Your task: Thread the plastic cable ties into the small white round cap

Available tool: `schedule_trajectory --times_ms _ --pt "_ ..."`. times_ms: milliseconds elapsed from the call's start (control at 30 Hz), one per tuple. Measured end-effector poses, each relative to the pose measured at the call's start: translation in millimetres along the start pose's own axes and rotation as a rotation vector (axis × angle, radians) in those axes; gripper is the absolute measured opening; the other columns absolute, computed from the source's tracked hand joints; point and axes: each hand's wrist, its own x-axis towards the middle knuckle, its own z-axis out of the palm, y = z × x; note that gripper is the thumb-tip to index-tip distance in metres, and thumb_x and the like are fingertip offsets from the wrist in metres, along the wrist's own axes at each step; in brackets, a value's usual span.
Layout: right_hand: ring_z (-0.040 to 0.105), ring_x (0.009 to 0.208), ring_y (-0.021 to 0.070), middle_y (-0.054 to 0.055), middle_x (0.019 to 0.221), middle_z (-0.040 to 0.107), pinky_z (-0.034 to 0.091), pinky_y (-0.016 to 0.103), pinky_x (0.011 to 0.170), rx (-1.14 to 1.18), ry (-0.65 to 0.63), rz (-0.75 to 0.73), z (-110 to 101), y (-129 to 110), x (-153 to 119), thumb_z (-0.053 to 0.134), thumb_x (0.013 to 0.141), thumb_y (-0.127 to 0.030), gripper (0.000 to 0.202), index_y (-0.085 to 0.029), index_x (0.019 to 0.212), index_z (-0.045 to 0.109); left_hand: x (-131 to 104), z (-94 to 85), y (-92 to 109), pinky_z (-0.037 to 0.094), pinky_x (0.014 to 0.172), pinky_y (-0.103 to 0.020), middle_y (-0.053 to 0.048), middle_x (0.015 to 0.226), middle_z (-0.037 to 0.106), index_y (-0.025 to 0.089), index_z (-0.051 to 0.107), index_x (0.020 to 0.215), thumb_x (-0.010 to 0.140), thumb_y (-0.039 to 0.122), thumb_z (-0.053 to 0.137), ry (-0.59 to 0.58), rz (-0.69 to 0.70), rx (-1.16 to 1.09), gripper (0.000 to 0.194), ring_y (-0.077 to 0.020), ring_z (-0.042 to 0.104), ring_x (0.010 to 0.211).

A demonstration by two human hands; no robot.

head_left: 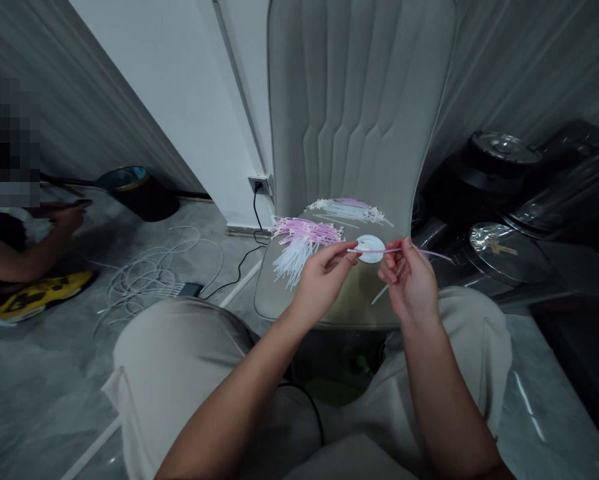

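Purple strip (379, 251) was right of frame centre, roughly level, right end drooping slightly past the fingers. Left hand (324, 273) had its left end in a thumb-and-finger pinch; right hand (413, 277) was closed on it further along, other fingers curled in. Two-point hold, presumably to keep a thin, floppy part straight. A pale stick (380, 293) angled down below the right fingers; couldn't tell if gripped or not.

White disc (370, 241) sat right behind the strip; couldn't tell if it was held or lying on the seat. Pink-and-white pile (307, 232) lay just left of it, second pile (349, 208) above, both on the chair (357, 100), likely for easy reach. Near pile crowded the left hand; knees boxed in the seat front.

Further out: loose cable coils (154, 267) on the floor at left, crouching person (24, 247) and bin (139, 193) beyond, dark glossy cookware-like stuff (504, 150) at right.
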Motion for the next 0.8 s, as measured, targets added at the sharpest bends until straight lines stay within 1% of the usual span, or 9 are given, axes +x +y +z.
schedule_trajectory --times_ms 67,133,267,400,500,667,733,800 --pt "0.034 0.04 0.003 -0.004 0.054 0.049 0.02 0.019 0.041 0.002 -0.004 0.012 -1 1 1 0.063 0.083 -0.043 0.029 -0.015 0.075 0.063 -1 -0.9 1 0.054 0.075 -0.027 -0.008 0.095 0.074 0.015 0.07 0.104 0.084 0.031 0.063 -0.023 -0.06 -0.036 0.027 -0.0153 0.069 0.083" --pt "0.034 0.04 0.0031 -0.004 0.054 0.049 0.02 0.019 0.041 0.005 -0.001 0.02 -2 2 2 0.064 0.083 -0.043 0.029 -0.015 0.075 0.063 -1 -1.7 2 0.053 0.072 -0.026 -0.008 0.094 0.074 0.015 0.07 0.103 0.084 0.03 0.061 -0.037 -0.086 -0.057 0.026 -0.0149 0.069 0.083" --pt "0.034 0.04 0.0033 -0.004 0.053 0.048 0.02 0.019 0.041 0.022 0.011 0.026 -3 2 2 0.063 0.083 -0.04 0.026 -0.015 0.074 0.063 -2 -1.9 2 0.052 0.073 -0.026 -0.007 0.092 0.074 0.016 0.07 0.102 0.082 0.027 0.062 -0.038 -0.061 -0.065 0.024 -0.0146 0.068 0.082" --pt "0.034 0.04 0.0037 -0.003 0.055 0.049 0.021 0.02 0.041 0.013 -0.005 0.031 -3 0 1 0.063 0.083 -0.04 0.025 -0.016 0.075 0.064 -3 -0.7 -1 0.053 0.076 -0.028 -0.007 0.092 0.074 0.016 0.07 0.102 0.082 0.033 0.064 -0.029 -0.02 -0.015 0.027 -0.016 0.068 0.083" --pt "0.036 0.041 0.0038 -0.002 0.06 0.054 0.021 0.02 0.041 -0.045 -0.027 0.009 -3 1 0 0.064 0.082 -0.038 0.023 -0.016 0.079 0.065 -4 -0.8 -2 0.052 0.078 -0.03 -0.008 0.093 0.073 0.016 0.07 0.1 0.086 0.033 0.06 -0.015 0.087 0.138 0.024 -0.017 0.068 0.085" --pt "0.038 0.045 0.0036 -0.002 0.069 0.06 0.022 0.02 0.042 -0.203 -0.1 -0.048 -3 5 -4 0.068 0.081 -0.032 0.015 -0.018 0.086 0.068 -7 -3.3 -2 0.048 0.077 -0.027 -0.006 0.093 0.071 0.018 0.068 0.095 0.092 0.026 0.052 -0.029 0.358 0.452 0.019 -0.0149 0.065 0.085" --pt "0.04 0.047 0.0046 -0.002 0.069 0.061 0.025 0.019 0.042 -0.276 -0.139 -0.069 -3 5 -6 0.068 0.081 -0.032 0.015 -0.019 0.088 0.068 -9 -4.1 0 0.046 0.075 -0.027 -0.005 0.089 0.07 0.018 0.067 0.091 0.093 0.024 0.049 -0.059 0.422 0.569 0.019 -0.0149 0.063 0.082" --pt "0.041 0.049 0.0052 -0.002 0.071 0.063 0.028 0.019 0.042 -0.35 -0.175 -0.084 -2 5 -9 0.07 0.079 -0.032 0.015 -0.021 0.09 0.069 -11 -4.5 3 0.043 0.069 -0.027 -0.004 0.082 0.067 0.017 0.064 0.084 0.094 0.023 0.046 -0.081 0.447 0.678 0.021 -0.0148 0.06 0.077"
